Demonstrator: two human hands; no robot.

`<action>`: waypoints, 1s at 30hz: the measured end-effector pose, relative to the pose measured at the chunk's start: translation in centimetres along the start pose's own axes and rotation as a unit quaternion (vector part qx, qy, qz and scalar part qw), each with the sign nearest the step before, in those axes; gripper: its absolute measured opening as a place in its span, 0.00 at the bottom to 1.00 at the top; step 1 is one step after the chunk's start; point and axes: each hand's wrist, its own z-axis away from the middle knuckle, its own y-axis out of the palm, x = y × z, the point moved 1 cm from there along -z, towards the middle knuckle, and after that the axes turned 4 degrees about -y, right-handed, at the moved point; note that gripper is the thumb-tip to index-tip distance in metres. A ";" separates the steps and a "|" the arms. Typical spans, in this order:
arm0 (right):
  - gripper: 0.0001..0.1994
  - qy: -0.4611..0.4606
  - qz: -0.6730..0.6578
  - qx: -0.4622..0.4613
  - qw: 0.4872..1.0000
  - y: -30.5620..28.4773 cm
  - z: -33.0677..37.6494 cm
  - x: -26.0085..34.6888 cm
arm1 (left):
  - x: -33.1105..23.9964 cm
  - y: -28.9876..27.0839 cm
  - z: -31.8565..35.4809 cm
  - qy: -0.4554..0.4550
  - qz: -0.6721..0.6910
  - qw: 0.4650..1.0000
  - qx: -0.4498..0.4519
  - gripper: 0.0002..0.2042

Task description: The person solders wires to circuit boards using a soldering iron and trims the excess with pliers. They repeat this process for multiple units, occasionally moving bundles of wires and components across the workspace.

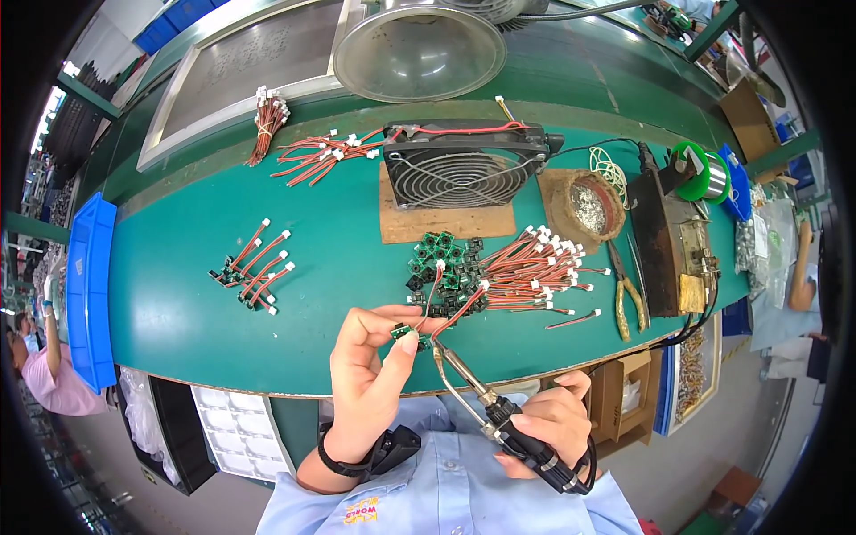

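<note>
My left hand (366,370) pinches a small green circuit board (401,331) between thumb and fingers at the bench's near edge. Red and black wires with a white connector (440,266) rise by it. In my right hand (557,421) is a soldering iron (506,411) with a black handle and a thin metal tube alongside its shaft. Its tip comes close to the board and wire ends; whether they touch is too small to tell. Just beyond lie a pile of green boards (437,253) and many red-and-black connector wires (526,272).
A metal fan (464,174) stands behind the pile. To the right are pliers (629,299), a round tin (596,207), a solder spool (704,174) and a dark soldering station (664,241). Wired boards (241,278) and a blue tray (89,294) lie left; wire bundles (267,125) lie behind.
</note>
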 end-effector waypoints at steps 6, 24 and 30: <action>0.21 0.000 -0.006 0.003 1.000 0.2 -0.2 0.1 | 0.0 -0.2 0.1 0.001 -0.023 1.000 0.009 0.03; 0.21 -0.002 -0.024 -0.003 1.000 0.2 0.3 -0.1 | -0.2 0.0 0.5 0.017 -0.039 0.999 0.004 0.05; 0.21 0.004 -0.025 0.004 1.000 0.0 0.4 0.0 | -0.2 0.0 0.5 0.021 -0.052 0.998 0.011 0.05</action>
